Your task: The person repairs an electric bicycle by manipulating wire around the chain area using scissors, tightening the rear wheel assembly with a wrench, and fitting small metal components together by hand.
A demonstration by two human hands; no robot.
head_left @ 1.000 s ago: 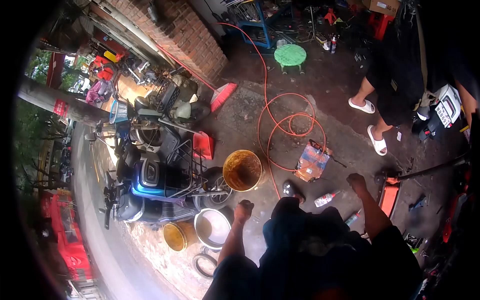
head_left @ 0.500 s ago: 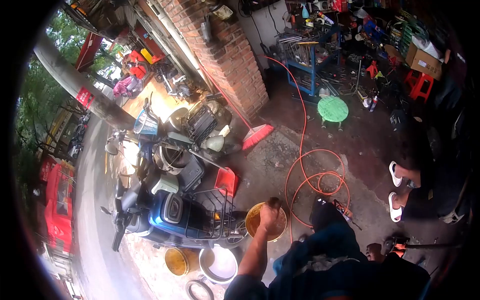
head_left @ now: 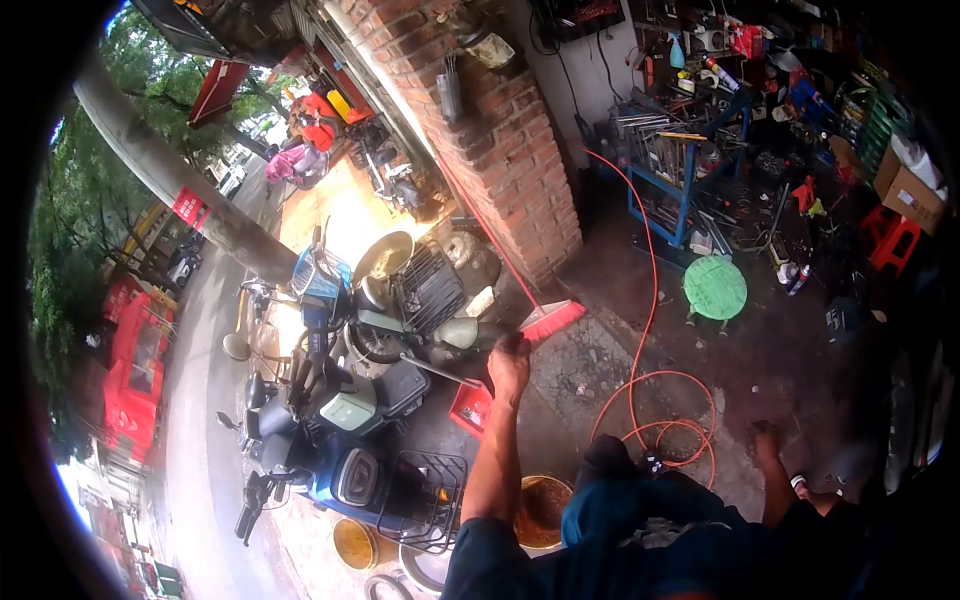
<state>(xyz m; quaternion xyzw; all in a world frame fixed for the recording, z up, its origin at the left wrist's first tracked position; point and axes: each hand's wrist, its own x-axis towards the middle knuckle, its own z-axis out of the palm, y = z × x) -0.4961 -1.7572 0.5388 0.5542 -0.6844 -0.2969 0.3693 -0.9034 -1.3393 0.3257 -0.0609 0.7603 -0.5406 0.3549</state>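
Note:
My left hand [head_left: 509,368] is raised in front of me, its fingers curled and darkened at the tips. What they hold, if anything, I cannot make out. In the view it lies beside the red dustpan [head_left: 470,408] and just short of the red broom head [head_left: 553,320]; I see no contact with either. Below my forearm sits a round bucket [head_left: 543,508] with brownish contents, partly covered by my arm and leg. My right hand [head_left: 766,440] hangs low on the right, above the dark floor; its fingers are too dark to read.
A blue scooter [head_left: 350,475] with a rear rack stands at left, near a yellow bucket [head_left: 356,545]. An orange hose [head_left: 655,375] loops over the floor. Further off are a green stool [head_left: 715,287], a blue tool rack [head_left: 665,205] and a brick pillar [head_left: 500,150].
My left hand has come up out of the bucket and moved forward. My right hand has come into sight. The view has shifted, and the person in white slippers at right is now mostly hidden.

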